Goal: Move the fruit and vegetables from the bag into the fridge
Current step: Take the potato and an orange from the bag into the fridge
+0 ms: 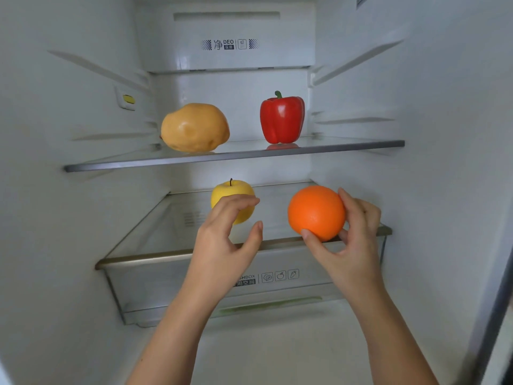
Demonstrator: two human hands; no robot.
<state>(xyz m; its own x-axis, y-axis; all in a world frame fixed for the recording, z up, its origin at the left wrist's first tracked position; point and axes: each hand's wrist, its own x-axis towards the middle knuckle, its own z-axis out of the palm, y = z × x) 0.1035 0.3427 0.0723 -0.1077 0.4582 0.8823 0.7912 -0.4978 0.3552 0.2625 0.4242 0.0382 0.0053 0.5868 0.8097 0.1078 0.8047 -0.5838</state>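
orange [316, 212] clamped in my right hand [352, 240], thumb underneath to steady it onto the lower shelf [138, 258]; left hand [222, 240] loose, fingers apart, just off the yellow apple [230, 190].

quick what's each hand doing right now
Left hand: open, fingers loosely curled by the round yellow apple, holding nothing.
Right hand: holding the round orange fruit.
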